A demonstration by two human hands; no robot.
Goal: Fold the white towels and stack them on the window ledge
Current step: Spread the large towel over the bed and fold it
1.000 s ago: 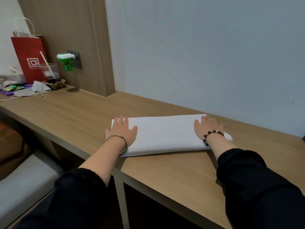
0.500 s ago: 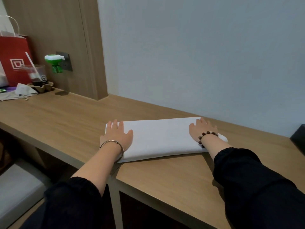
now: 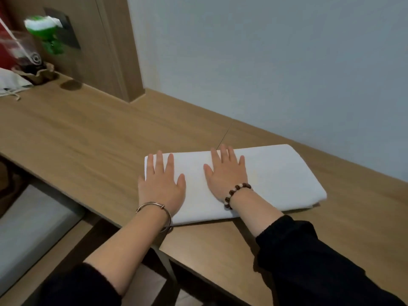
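A white towel (image 3: pixel 276 177), folded into a long flat rectangle, lies on the wooden ledge (image 3: pixel 88 138) along the pale wall. My left hand (image 3: pixel 162 184) presses flat on the towel's left end, fingers straight and spread, a metal bangle on the wrist. My right hand (image 3: pixel 226 173) lies flat on the towel's middle, fingers straight, a bead bracelet on the wrist. The towel's right half is uncovered.
At the far left of the ledge stand a plastic cup with a straw (image 3: pixel 26 58), a red paper bag (image 3: pixel 4 49) and a white cloth pouch (image 3: pixel 11 81). A green plug-in device (image 3: pixel 47 34) hangs from a wall socket. A pale cushioned seat (image 3: pixel 28 228) sits below left.
My right hand has slid left along the towel from its right end to its middle. My left hand stays on the left end. The camera has moved closer and turned right.
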